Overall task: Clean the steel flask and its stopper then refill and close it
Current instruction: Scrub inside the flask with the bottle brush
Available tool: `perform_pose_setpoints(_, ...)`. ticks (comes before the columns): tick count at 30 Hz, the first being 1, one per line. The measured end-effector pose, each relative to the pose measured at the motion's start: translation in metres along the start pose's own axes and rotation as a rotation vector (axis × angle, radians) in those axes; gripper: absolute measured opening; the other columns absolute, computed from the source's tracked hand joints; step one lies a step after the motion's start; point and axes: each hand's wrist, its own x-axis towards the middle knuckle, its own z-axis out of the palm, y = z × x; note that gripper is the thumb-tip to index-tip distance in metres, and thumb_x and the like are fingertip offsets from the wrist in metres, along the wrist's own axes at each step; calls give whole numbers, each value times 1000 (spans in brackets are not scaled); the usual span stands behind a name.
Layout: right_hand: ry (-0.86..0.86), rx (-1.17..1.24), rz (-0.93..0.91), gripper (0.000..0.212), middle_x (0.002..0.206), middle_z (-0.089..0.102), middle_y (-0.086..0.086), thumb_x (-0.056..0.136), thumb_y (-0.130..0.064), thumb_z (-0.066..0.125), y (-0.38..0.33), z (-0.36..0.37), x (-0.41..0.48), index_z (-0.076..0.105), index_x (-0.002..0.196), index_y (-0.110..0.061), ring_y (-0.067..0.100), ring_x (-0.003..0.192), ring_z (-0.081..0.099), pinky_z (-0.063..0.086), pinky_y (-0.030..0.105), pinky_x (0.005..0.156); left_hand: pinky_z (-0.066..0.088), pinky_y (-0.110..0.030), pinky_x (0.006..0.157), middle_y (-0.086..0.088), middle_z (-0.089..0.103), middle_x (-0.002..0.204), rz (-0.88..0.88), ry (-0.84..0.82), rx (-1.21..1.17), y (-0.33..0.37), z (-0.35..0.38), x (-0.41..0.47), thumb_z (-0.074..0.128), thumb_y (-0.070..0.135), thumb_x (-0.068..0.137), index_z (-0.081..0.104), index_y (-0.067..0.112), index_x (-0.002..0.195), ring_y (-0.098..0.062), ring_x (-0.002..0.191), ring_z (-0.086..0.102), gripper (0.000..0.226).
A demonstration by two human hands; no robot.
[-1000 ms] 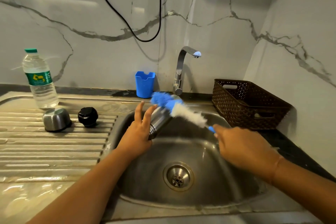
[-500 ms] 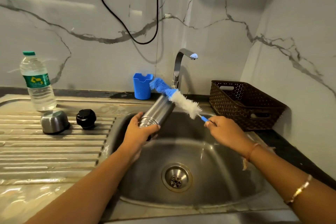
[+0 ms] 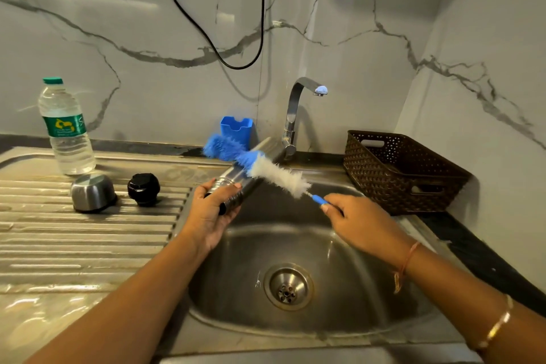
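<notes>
Over the back left corner of the steel sink basin [image 3: 339,260], the cylindrical steel flask [image 3: 246,188] is held tilted, far end raised toward the chrome tap [image 3: 295,115]. The left hand [image 3: 212,216] is curled round its near end. The right hand [image 3: 354,219] pinches the blue handle of a white-and-blue bristled bottle brush [image 3: 277,176], which lies across the flask's outer wall. Near the ribbed drainboard's [image 3: 88,245] right edge sits the round black stopper [image 3: 144,188], just beside an upturned steel cup [image 3: 93,192]. A clear plastic water bottle [image 3: 66,130] stands near the back edge.
</notes>
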Motion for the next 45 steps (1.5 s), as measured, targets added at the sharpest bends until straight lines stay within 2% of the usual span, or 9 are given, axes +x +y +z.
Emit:
perform_pose_setpoints(6,44,-99,218,22,90,63,11,98,-28,38,22,-19,16,55,90,-19,29,83,60,49,38,72,52,-43,87,-13,60,116,34,-13,1,1,-1,-1,76,13,60,50,20,120,-27,103,61,66)
perform_pose_setpoints(13,-69,-84,-32,19,67,46,-7,98,-33,37,-26,-9,-21,48,85,-26,20,69,52,38,31,60,55,-41,83,-14,62,121,48,64,-13,-1,-4,2,77,13,63,46,11,130,-29,106,63,74)
perform_pose_setpoints(18,-62,-141,224,19,93,62,8,94,-25,43,3,-25,1,59,97,-16,30,86,59,43,33,70,53,-37,83,-14,62,120,83,64,-24,7,-5,2,77,12,68,46,10,133,-24,102,63,72)
perform_pose_setpoints(25,-158,39,-1,35,62,49,-5,97,-26,44,-26,-20,-5,45,62,-25,11,57,47,32,27,51,52,-42,90,-14,63,117,90,-29,42,5,-1,-3,76,13,59,51,14,125,-27,106,62,71)
perform_pose_setpoints(31,-161,-72,222,21,75,56,7,93,-19,45,10,-30,5,61,84,-9,22,71,54,38,30,59,53,-34,83,-11,61,112,136,-32,-38,17,-5,-2,71,3,69,48,13,129,-22,100,62,65)
perform_pose_setpoints(35,-211,-12,123,34,61,46,2,95,-21,45,0,-34,3,57,66,-11,13,55,40,30,27,53,54,-29,80,-10,60,113,113,-86,1,13,-1,-5,67,-5,69,53,18,119,-22,102,60,56)
perform_pose_setpoints(37,-201,96,69,29,61,48,2,95,-23,47,-11,-35,1,67,81,-6,12,54,39,31,28,55,54,-23,70,-7,62,109,121,-114,29,11,2,-7,68,-2,60,56,20,111,-19,98,61,57)
perform_pose_setpoints(41,-218,91,125,32,91,65,14,96,-21,44,-5,-31,4,68,102,-1,22,74,55,38,29,62,54,-20,65,-7,61,109,115,-105,-5,13,-1,-7,63,-10,72,57,19,112,-17,95,60,50)
perform_pose_setpoints(45,-234,57,287,32,111,62,20,95,-15,41,20,-16,11,64,108,4,32,100,58,45,32,76,56,-21,64,-9,59,109,68,-112,-49,17,-2,-8,64,-5,66,57,19,115,-19,95,59,55)
